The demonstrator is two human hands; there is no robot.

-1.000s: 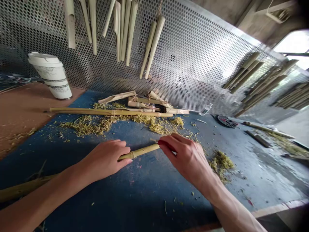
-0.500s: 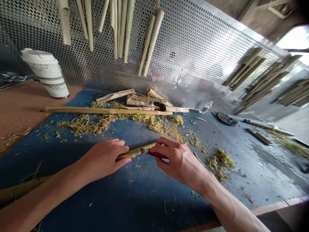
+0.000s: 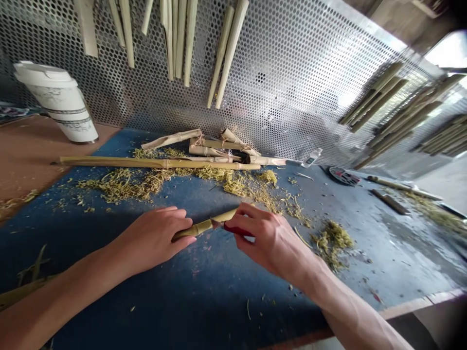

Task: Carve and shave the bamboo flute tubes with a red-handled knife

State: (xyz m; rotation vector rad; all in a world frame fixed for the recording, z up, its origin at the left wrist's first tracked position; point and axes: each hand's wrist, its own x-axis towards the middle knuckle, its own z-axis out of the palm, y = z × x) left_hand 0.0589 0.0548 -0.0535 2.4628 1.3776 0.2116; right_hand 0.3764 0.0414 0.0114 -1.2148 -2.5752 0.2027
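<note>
"What's the left hand [image 3: 153,233] doing?"

"Its grip is closed around a bamboo tube [image 3: 197,227], fingers curled over the top, just above the blue worktop [image 3: 182,301]."

"And the right hand [image 3: 270,243]?"

"Its grip is pressed tight, pinching a red-handled knife [image 3: 236,229], with the blade touching the tube."

"What's around the tube?"

"Beyond it, green shavings [image 3: 153,182] are strewn below a long bamboo cane [image 3: 153,163], and another clump of shavings lies to its right. Farther off to its left, a paper cup [image 3: 58,102] stands tilted."
</note>
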